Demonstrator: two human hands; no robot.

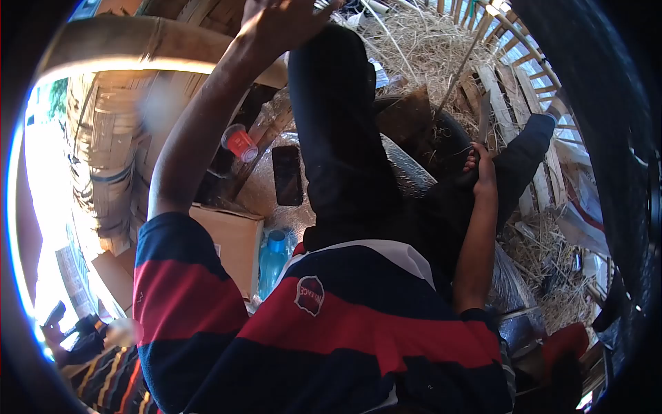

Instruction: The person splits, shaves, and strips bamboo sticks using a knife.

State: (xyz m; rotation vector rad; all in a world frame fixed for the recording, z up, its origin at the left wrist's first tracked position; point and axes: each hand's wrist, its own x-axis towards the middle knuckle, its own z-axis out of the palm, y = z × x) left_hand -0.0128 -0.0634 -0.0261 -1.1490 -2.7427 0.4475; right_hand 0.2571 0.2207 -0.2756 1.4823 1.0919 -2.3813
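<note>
My right hand (481,168) is closed round a knife (484,117) beside my right thigh, its blade pointing up and its handle hidden in my fingers. My left arm is stretched forward, and my left hand (283,26) is above my bent left knee (327,58) at the top edge of the view. Part of that hand is cut off; the digits that show are stretched out, with nothing visible in them. A long thin stick (463,69) slants down towards a dark, round-edged object (452,141) between my legs.
Straw-like shavings (420,45) and wooden slats (507,103) cover the floor ahead. To my left lie a phone (287,176), a red plastic cup (240,143), a cardboard box (231,238) and a blue bottle (274,259). A thick bamboo pole (148,45) crosses at upper left.
</note>
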